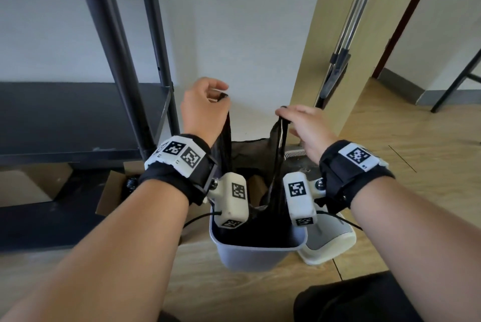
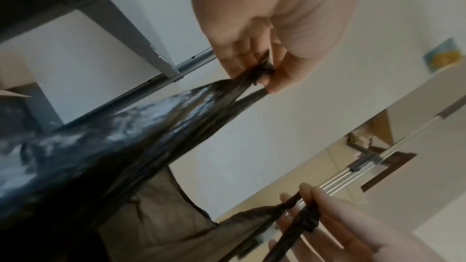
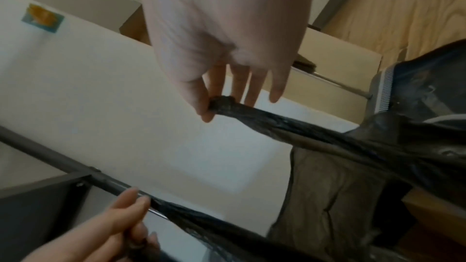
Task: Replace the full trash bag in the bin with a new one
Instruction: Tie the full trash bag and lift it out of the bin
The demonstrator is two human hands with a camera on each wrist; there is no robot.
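Two hands up over the bin [image 1: 256, 256], each with one bunched handle of the black trash bag [image 1: 263, 228]. Bag body sits down inside the grey bin on the wood floor, near centre; only the two handle strips rise out of it, pulled taut.

Left hand [image 1: 204, 108]: higher and farther left, fingers curled tight, thumb and fingertips pinching the gathered end of its handle [image 2: 237, 95]. Wrist bent, palm turned down and inward.

Right hand [image 1: 303, 123]: lower, to the right. Thumb and forefinger pinch the rolled end of the other handle [image 3: 252, 116]; the remaining three fingers hang straight and loose, holding nothing.

Handling, by judgement: thin glossy film, soft, no stiffness of its own, likely slippery and prone to stretch or tear where it is drawn into a cord. Weight cannot be read from here; the strips are tight, so some load or rim friction is probable. Best hold is where the hands are now, on the bunched handles, with more fingers wrapped on the right side before a full lift.

Around it: dark metal shelf unit [image 1: 78, 123] to the left, cardboard box [image 1: 114, 191] beneath it, white dustpan [image 1: 328, 241] just right of the bin, metal pole [image 1: 348, 27] leaning at the far right.
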